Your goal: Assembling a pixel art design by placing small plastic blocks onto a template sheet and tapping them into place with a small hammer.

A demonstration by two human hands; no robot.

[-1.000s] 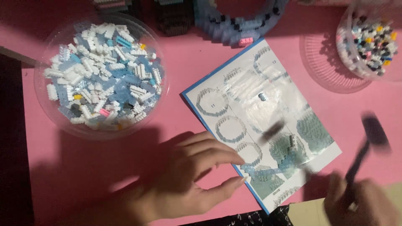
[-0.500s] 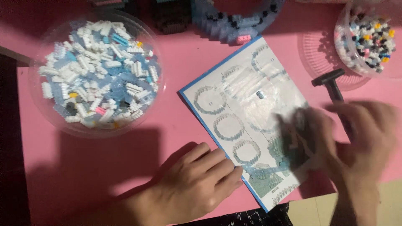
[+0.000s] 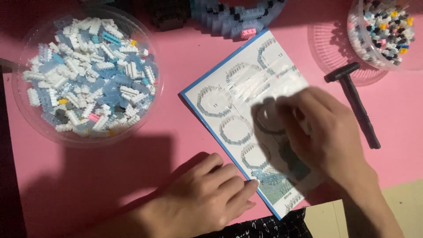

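**Both hands on the instruction sheet**

I see my right hand [image 3: 324, 136] lying open, fingers spread and blurred, flat on the blue-edged printed instruction sheet [image 3: 233, 101] in the middle of the pink surface [image 3: 176, 57]. My left hand [image 3: 205, 198] rests palm down, fingers loosely together, fingertips touching the sheet's lower left edge. A small black plastic hammer [image 3: 354, 99] lies just right of the sheet. A clear round bowl of white and blue bricks [image 3: 86, 72] sits well to the left.

A pink tabletop [image 3: 185, 66] carries a blue-edged printed instruction sheet [image 3: 229, 105]. Left of the sheet sits a clear round bowl of white and blue bricks [image 3: 86, 75]. Right of it lies a small black hammer [image 3: 354, 101].
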